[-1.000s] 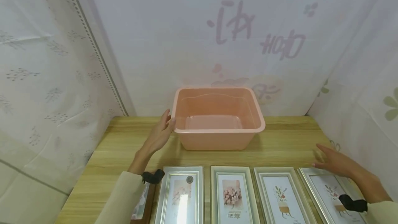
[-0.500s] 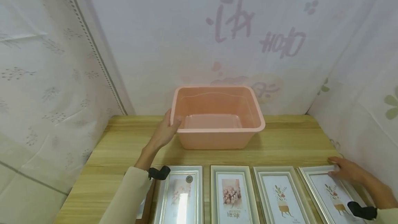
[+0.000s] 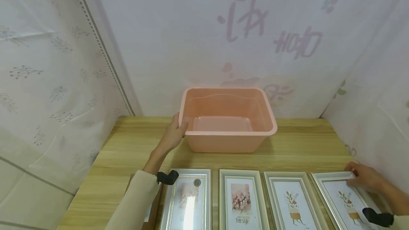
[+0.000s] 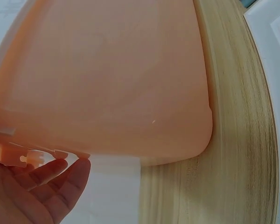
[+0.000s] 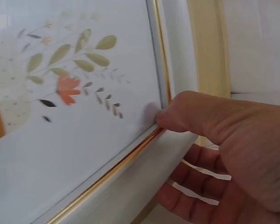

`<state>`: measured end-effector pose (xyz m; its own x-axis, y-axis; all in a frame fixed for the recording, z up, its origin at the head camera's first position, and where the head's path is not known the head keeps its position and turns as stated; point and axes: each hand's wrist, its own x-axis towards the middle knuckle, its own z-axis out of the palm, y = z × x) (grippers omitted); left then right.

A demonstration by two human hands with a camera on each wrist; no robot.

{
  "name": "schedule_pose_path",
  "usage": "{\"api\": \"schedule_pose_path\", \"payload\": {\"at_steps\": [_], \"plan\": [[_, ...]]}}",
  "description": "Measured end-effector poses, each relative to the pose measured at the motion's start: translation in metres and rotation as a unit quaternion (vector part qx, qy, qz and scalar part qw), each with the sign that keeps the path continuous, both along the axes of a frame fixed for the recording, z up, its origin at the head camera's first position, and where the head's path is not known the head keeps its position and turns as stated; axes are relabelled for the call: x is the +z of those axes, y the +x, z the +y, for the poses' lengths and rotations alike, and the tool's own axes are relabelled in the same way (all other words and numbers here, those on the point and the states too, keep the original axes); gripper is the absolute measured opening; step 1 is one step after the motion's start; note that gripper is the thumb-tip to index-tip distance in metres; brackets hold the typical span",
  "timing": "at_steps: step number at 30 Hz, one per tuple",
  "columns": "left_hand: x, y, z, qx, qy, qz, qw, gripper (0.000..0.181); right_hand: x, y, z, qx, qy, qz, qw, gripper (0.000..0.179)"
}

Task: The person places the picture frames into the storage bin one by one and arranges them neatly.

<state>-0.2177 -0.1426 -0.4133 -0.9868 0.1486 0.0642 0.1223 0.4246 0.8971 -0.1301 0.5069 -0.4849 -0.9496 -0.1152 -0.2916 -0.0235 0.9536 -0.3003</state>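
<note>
A pink plastic basin [image 3: 223, 143] stands at the back of the wooden table. My left hand [image 3: 172, 134] grips its left rim, thumb over the edge and fingers on the outside. From the left wrist view, the fingertips [image 4: 81, 170] press up under the basin's rim. At the far right lies a silver picture frame [image 3: 345, 198] with a plant print. My right hand [image 3: 367, 178] pinches its upper right corner. In the right wrist view the thumb [image 5: 177, 112] rests on the moulding beside the gold line, while the other fingers curl behind the frame.
To the left of that frame lie another plant-print frame [image 3: 295, 201], a "free style" flower frame [image 3: 241, 201] and a silver frame [image 3: 186, 201] with a round sticker. A brown frame [image 3: 153, 210] sits partly under my left sleeve. Patterned cloth walls [image 3: 159, 45] surround the table.
My left hand has moved right onto the basin's rim and now grips it. My right hand has moved right and down to the far-right frame's corner and taken hold.
</note>
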Motion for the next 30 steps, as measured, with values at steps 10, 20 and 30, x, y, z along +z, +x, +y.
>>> {"api": "schedule_pose_path", "payload": {"at_steps": [10, 20, 30], "plan": [[-0.004, -0.002, 0.002, 0.001, 0.017, -0.003, 0.9999, 0.055, 0.006, -0.001, 0.000, 0.008, -0.003, 0.009, 0.9999, 0.036], [-0.006, -0.003, 0.004, 0.009, 0.027, -0.001, 0.9996, 0.051, 0.044, -0.013, -0.003, 0.009, 0.000, 0.105, 0.9945, 0.046], [-0.005, -0.002, 0.003, 0.007, 0.026, -0.005, 0.9996, 0.051, 0.104, -0.026, -0.042, 0.010, 0.023, 0.171, 0.9849, 0.038]]}}
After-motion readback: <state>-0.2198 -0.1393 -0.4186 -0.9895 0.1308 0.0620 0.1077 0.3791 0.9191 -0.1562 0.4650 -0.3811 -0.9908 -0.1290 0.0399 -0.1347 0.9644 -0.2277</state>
